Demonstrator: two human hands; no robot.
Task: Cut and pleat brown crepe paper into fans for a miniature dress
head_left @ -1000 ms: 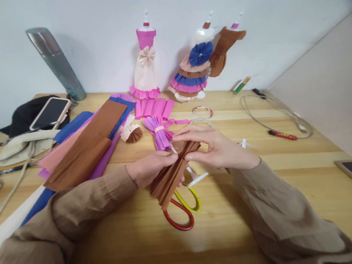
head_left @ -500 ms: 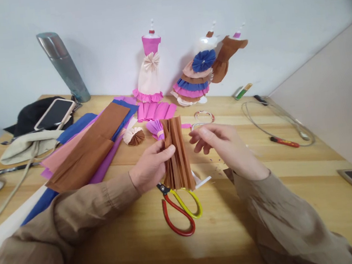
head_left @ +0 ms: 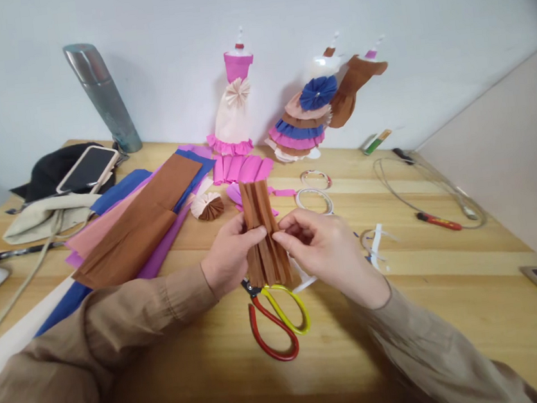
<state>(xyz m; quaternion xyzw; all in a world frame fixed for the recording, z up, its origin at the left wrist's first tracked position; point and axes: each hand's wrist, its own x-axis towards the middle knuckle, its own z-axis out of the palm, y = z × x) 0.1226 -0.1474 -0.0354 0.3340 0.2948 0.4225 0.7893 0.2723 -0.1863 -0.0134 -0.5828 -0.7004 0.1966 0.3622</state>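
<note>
A pleated brown paper strip (head_left: 262, 228) stands upright between both hands above a wooden table (head_left: 452, 284). The left hand (head_left: 229, 261), at its 9 o'clock, and the right hand (head_left: 325, 250), at its 3 o'clock, each pinch its middle. Red-and-yellow scissors (head_left: 274, 316) lie at its 6 o'clock.

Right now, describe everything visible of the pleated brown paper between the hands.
The pleated brown paper is a matte, crepe-like strip folded into narrow accordion pleats. It stands upright, gathered tight at mid-height and splaying slightly wider toward its lower edge. The left hand and right hand pinch its waist, one grip per side. Its lower edge sits just in front of the red-and-yellow scissors on the wooden table; contact there cannot be told.
</note>
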